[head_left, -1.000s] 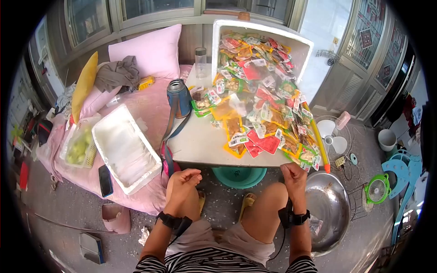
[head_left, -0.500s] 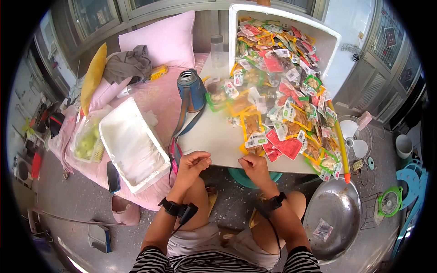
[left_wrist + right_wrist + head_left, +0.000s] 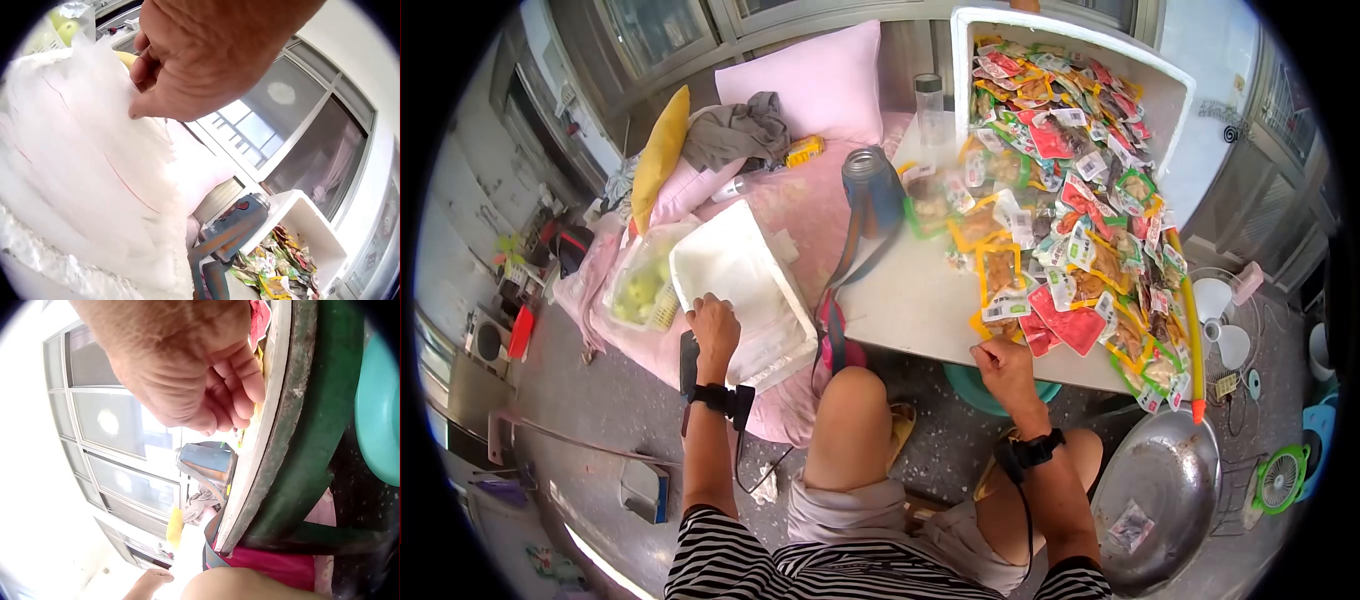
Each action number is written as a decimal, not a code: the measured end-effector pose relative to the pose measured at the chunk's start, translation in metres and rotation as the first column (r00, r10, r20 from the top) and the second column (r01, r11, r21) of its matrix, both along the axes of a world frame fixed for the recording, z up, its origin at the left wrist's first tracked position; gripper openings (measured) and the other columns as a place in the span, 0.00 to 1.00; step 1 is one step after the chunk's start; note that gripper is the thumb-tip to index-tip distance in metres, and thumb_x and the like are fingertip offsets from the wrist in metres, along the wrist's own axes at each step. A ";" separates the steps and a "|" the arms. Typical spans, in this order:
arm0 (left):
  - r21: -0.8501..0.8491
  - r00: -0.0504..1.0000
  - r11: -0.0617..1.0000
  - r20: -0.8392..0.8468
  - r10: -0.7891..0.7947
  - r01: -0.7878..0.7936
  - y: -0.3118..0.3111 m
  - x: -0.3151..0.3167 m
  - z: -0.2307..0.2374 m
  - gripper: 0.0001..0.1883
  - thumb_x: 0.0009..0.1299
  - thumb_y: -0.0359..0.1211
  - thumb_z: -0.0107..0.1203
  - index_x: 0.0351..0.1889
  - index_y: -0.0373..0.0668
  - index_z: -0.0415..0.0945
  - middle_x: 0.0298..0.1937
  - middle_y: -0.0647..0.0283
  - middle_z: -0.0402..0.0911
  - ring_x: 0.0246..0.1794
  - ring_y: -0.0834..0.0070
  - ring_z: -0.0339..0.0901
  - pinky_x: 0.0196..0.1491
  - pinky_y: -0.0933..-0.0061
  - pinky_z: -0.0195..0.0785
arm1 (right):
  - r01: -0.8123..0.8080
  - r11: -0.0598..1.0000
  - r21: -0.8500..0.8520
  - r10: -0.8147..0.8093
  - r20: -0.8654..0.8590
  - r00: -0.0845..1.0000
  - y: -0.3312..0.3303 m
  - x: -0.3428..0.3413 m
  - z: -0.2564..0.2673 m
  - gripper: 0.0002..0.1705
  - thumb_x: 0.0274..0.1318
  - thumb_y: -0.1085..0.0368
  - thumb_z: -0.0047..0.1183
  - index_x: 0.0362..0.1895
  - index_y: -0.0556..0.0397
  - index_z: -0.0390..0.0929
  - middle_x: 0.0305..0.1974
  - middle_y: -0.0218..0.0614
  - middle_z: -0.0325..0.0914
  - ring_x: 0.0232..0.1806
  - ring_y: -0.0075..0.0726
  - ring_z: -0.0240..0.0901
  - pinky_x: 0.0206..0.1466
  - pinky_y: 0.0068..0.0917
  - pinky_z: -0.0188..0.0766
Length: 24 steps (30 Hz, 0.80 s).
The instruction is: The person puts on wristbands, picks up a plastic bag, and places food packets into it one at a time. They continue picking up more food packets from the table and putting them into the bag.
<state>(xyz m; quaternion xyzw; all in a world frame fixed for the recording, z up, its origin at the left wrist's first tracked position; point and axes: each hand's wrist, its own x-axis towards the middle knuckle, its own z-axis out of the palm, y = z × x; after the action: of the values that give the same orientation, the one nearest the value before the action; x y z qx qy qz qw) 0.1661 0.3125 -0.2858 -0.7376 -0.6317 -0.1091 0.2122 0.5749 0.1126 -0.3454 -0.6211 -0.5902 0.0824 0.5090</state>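
Observation:
My left hand (image 3: pixel 715 335), fingers loosely curled, is over the left side of a shallow white foam box (image 3: pixel 798 350) on the pink bed. In the left wrist view its thumb and fingertips overlap the whitish inside of the box (image 3: pixel 81 169), and nothing shows in their grasp. My right hand (image 3: pixel 1005 370) hovers at the table's front edge with its fingers loosely bent and holding nothing. Right beside it lie red and yellow-edged snack packets (image 3: pixel 1068 322), part of a heap spilling from a large tipped foam box (image 3: pixel 1175 110).
A blue bottle with a strap (image 3: pixel 872 190) and a clear jar (image 3: pixel 930 110) stand on the table (image 3: pixel 910 300). A basket of green fruit (image 3: pixel 640 295) sits left of the shallow box. On the floor are a metal basin (image 3: pixel 1170 480) and a teal tub (image 3: pixel 1000 392).
Both hands came close together at the table's front edge, then my left hand swung left to the shallow foam box. My right hand stayed by the packets. The head view turned leftward.

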 end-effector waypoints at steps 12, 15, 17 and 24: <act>0.184 0.896 0.975 0.401 -0.190 0.124 -0.008 -0.003 -0.003 0.10 0.55 0.34 0.64 0.30 0.39 0.79 0.33 0.56 0.78 0.38 0.55 0.74 0.42 0.54 0.67 | 0.013 1.000 -0.008 -0.013 0.028 1.000 -0.008 0.000 -0.003 0.10 0.49 0.68 0.60 0.22 0.58 0.74 0.21 0.47 0.72 0.24 0.54 0.71 0.28 0.43 0.65; 0.266 0.897 0.956 0.380 -0.226 0.128 -0.014 -0.005 -0.006 0.07 0.57 0.32 0.61 0.29 0.39 0.79 0.33 0.56 0.79 0.38 0.55 0.75 0.41 0.55 0.67 | 0.014 1.000 0.014 -0.015 0.036 0.999 -0.009 0.000 -0.003 0.10 0.49 0.68 0.60 0.22 0.58 0.74 0.21 0.47 0.72 0.24 0.55 0.71 0.28 0.44 0.65; 0.292 0.931 0.949 0.299 -0.211 0.122 -0.017 -0.006 -0.003 0.05 0.58 0.31 0.59 0.28 0.39 0.79 0.33 0.56 0.79 0.38 0.55 0.75 0.41 0.56 0.67 | 0.008 1.000 0.026 -0.010 0.047 0.999 -0.009 0.001 -0.003 0.10 0.49 0.68 0.61 0.22 0.58 0.74 0.21 0.47 0.72 0.25 0.55 0.71 0.28 0.44 0.65; 0.386 0.866 0.907 0.383 -0.322 0.167 -0.021 0.004 0.015 0.02 0.56 0.26 0.59 0.24 0.38 0.77 0.29 0.57 0.77 0.34 0.58 0.73 0.37 0.57 0.64 | 0.004 0.999 0.032 -0.006 0.058 0.998 -0.011 -0.001 -0.001 0.09 0.48 0.68 0.61 0.22 0.58 0.74 0.21 0.47 0.72 0.24 0.54 0.71 0.28 0.43 0.65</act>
<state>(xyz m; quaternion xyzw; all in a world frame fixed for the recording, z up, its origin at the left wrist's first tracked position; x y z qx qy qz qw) 0.1705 0.2916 -0.2707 -0.7210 -0.5344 -0.4056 0.1731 0.5737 0.1013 -0.3460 -0.6165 -0.6045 0.0538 0.5017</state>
